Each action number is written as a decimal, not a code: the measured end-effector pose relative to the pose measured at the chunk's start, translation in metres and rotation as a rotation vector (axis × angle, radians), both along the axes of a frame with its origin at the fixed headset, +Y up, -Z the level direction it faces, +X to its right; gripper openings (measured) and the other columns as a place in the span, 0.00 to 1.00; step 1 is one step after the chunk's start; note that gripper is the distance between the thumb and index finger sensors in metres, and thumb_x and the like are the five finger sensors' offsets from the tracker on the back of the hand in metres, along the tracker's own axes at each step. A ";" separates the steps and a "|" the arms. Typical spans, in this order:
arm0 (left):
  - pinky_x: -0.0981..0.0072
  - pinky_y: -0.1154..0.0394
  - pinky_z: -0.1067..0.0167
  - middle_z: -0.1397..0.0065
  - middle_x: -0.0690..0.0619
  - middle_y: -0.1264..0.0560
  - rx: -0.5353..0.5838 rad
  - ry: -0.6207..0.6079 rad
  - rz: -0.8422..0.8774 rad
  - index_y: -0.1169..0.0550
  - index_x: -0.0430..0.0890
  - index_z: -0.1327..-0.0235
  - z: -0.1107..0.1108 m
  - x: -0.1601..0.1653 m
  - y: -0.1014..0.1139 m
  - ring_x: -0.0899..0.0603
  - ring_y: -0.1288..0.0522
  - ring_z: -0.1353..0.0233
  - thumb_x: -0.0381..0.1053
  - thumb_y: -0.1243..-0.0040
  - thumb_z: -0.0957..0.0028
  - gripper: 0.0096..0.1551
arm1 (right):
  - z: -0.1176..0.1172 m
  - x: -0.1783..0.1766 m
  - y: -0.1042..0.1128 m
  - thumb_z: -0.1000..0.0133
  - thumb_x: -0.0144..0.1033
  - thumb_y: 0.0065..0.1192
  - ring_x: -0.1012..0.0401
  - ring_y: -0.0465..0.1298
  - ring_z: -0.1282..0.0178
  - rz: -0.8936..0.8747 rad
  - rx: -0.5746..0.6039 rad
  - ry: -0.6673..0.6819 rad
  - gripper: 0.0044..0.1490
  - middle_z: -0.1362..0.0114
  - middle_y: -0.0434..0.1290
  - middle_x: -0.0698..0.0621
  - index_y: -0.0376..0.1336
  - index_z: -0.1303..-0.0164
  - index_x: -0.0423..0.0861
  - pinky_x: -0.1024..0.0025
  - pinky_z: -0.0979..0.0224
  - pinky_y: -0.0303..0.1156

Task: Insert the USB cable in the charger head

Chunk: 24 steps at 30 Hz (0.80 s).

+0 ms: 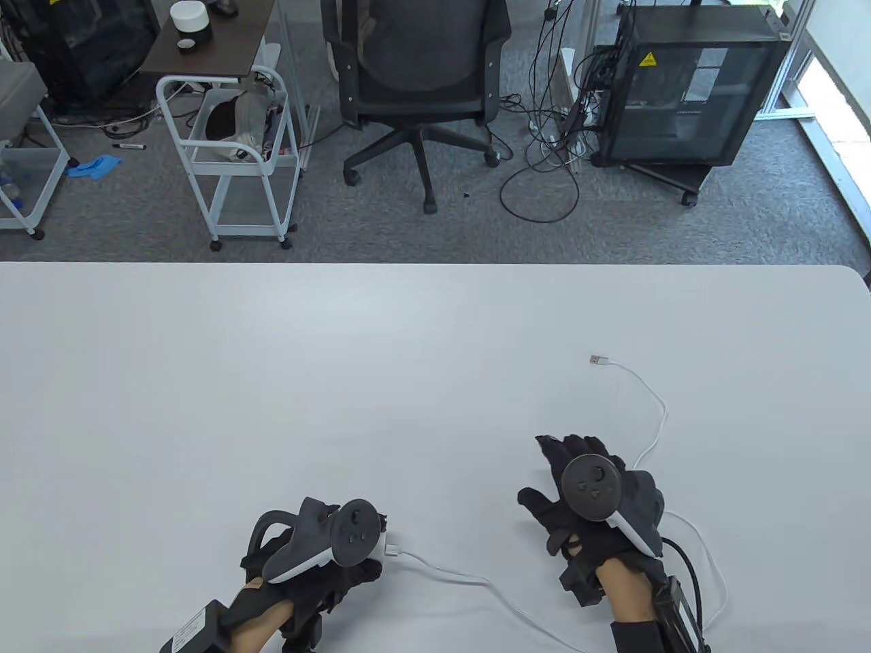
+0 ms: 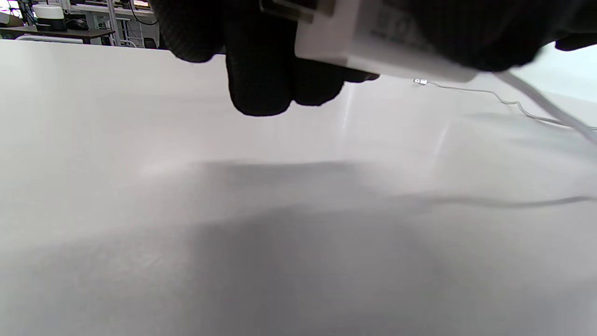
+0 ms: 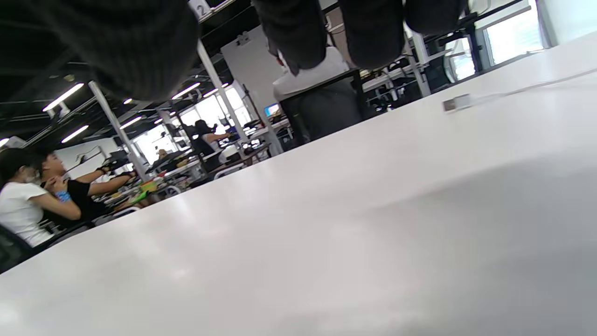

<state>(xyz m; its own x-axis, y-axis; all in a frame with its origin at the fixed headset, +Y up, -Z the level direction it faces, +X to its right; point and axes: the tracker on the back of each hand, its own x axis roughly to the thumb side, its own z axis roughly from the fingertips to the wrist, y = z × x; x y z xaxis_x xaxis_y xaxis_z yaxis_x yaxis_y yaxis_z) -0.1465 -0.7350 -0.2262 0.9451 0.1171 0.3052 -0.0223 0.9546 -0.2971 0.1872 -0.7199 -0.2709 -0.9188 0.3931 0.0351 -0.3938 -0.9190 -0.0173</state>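
Gripping one white charger head (image 2: 373, 42) at the table's (image 1: 272, 374) near edge, around six o'clock, our left hand (image 1: 320, 551) wraps its fingers (image 2: 261, 79) about it, long axis running nine to three; its printed label is too blurred to read. We count one white USB cable (image 1: 469, 579), leaving the charger toward three o'clock. Our right hand (image 1: 599, 503) hovers with fingers spread, holding nothing. Farther, near one o'clock, its one free plug (image 1: 598, 360) points to nine
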 end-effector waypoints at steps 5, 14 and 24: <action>0.55 0.29 0.24 0.38 0.63 0.21 0.017 -0.001 -0.007 0.28 0.60 0.42 0.000 0.000 0.000 0.51 0.19 0.34 0.66 0.39 0.82 0.45 | -0.001 0.013 0.001 0.62 0.64 0.58 0.33 0.53 0.21 -0.051 -0.017 -0.041 0.58 0.18 0.58 0.33 0.52 0.25 0.45 0.32 0.26 0.47; 0.55 0.31 0.22 0.37 0.65 0.22 0.037 0.034 0.027 0.28 0.64 0.43 -0.003 -0.005 0.004 0.52 0.20 0.32 0.66 0.38 0.82 0.44 | 0.001 0.004 0.004 0.62 0.64 0.58 0.33 0.52 0.20 -0.063 -0.010 -0.007 0.58 0.17 0.56 0.32 0.51 0.24 0.45 0.32 0.26 0.47; 0.52 0.47 0.13 0.22 0.67 0.36 -0.078 0.222 -0.174 0.33 0.70 0.40 -0.029 -0.009 -0.038 0.52 0.36 0.18 0.67 0.40 0.80 0.44 | 0.002 -0.007 0.000 0.61 0.64 0.58 0.33 0.53 0.20 -0.033 -0.036 0.035 0.58 0.17 0.56 0.32 0.52 0.25 0.45 0.32 0.26 0.47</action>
